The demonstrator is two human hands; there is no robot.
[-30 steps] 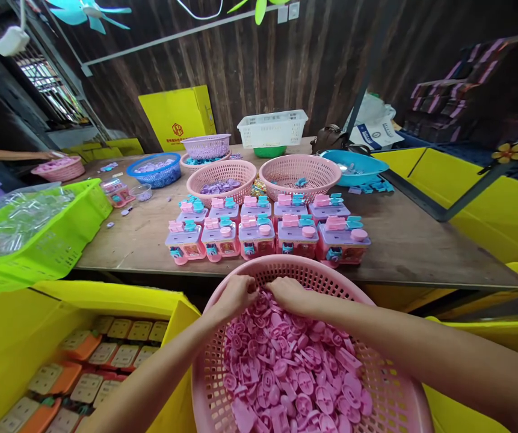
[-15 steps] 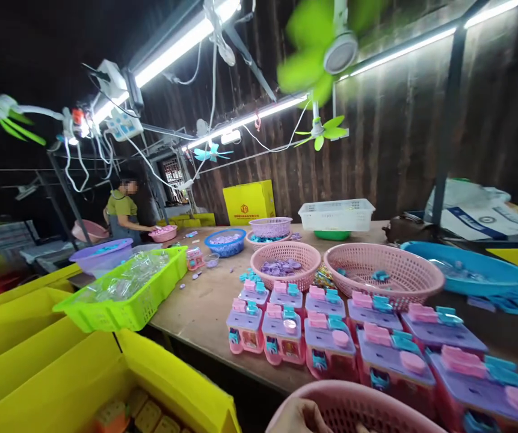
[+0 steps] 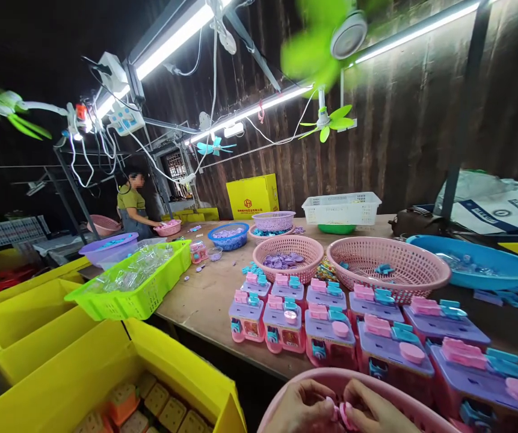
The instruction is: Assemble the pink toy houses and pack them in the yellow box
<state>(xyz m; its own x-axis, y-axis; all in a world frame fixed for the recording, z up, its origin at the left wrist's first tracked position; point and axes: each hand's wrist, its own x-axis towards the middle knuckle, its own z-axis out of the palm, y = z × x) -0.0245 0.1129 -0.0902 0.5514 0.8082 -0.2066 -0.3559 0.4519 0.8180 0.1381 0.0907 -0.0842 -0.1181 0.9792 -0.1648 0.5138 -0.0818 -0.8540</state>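
Small pink plastic pieces (image 3: 344, 415) are held between a person's left hand (image 3: 299, 412) and right hand (image 3: 373, 409) over a pink lap-side basket (image 3: 398, 394), seen at the near edge of a wooden bench (image 3: 204, 307). The fingers (image 3: 315, 394) of both hands are bent and nearly closed, with the pieces pinched at the tips; whether one part or two is gripped cannot be told. Just beyond the basket, ten toy units (image 3: 284, 325) with purple tops are lined up on the bench in two rows of five, each topped in pink and blue, with round pink discs seen on four of the front row. Behind them, purple parts (image 3: 281, 260) are held in a round basket (image 3: 315, 261), and a few blue pieces (image 3: 384, 269) are scattered in a wider pink basket (image 3: 403, 264) beside it. A blue basin (image 3: 502, 281) is placed at the right, and a white basket (image 3: 342, 211) is stacked on a green container (image 3: 336, 228) toward the wall. At the left, clear plastic parts (image 3: 141, 270) are heaped in a lime-green crate (image 3: 150, 294), and beige-topped blocks (image 3: 123, 400) are packed in an open yellow box (image 3: 186, 379). In the background, a small pink basket (image 3: 171, 230) is reached into by a co-worker (image 3: 130, 201) in a yellow-green top.
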